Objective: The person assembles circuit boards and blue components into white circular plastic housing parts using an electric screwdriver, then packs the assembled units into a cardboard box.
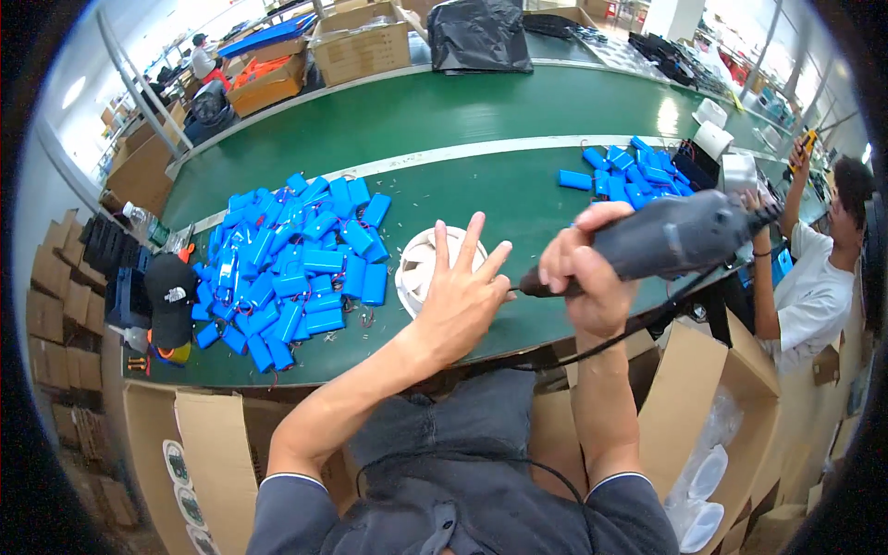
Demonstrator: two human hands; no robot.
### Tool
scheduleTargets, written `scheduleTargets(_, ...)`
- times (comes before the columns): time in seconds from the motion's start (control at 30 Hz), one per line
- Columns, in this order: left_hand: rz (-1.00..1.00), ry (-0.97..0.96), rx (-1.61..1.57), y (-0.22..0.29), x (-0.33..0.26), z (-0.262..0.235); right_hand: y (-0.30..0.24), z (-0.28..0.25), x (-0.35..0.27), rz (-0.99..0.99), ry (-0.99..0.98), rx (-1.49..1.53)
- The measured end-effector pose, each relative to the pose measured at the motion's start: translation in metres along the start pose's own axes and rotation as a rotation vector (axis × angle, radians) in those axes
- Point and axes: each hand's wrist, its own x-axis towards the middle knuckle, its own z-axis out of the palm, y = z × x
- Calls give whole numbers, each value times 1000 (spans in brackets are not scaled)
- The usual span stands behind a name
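Note:
A round white plastic housing (418, 266) with ribs inside lies on the green bench in front of me. My left hand (460, 301) rests over its right side, fingers spread and stretched out, hiding part of it. My right hand (592, 264) is wrapped round a black corded electric screwdriver (675, 233), held nearly level with its tip pointing left. That tip is close to my left hand at the housing's right edge; whether it touches a screw is hidden. Left of the housing lies a big heap of blue battery packs (287, 268) with thin wires.
A smaller pile of blue battery packs (634, 176) lies to the right, near white housings (712, 139). A black cap (171, 301) sits at the left edge. Open cardboard boxes (217, 444) flank my lap. At right, another person (819, 268) holds a yellow-and-black tool. The screwdriver's cable crosses below my right wrist.

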Motion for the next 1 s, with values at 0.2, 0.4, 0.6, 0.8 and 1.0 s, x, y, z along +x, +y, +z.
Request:
scheduleTargets(0.2, -371, 41, 157, -73, -63, -44, -23, -17, -10, 139, -22, -148)
scheduleTargets(0.4, -698, 56, -211, -84, -103, -30, -10, -54, -17, 488, -214, -56)
scheduleTargets(0.6, -523, 118, -404, -40, -90, 14, 100, -114, -60, 814, -175, -897)
scheduleTargets(0.8, -538, 166, -490, -54, -86, 34, 98, -76, -49, 764, -253, -876)
scheduleTargets(1.0, -635, 501, -622, -64, -73, 51, 112, -49, -10, 675, 172, -441)
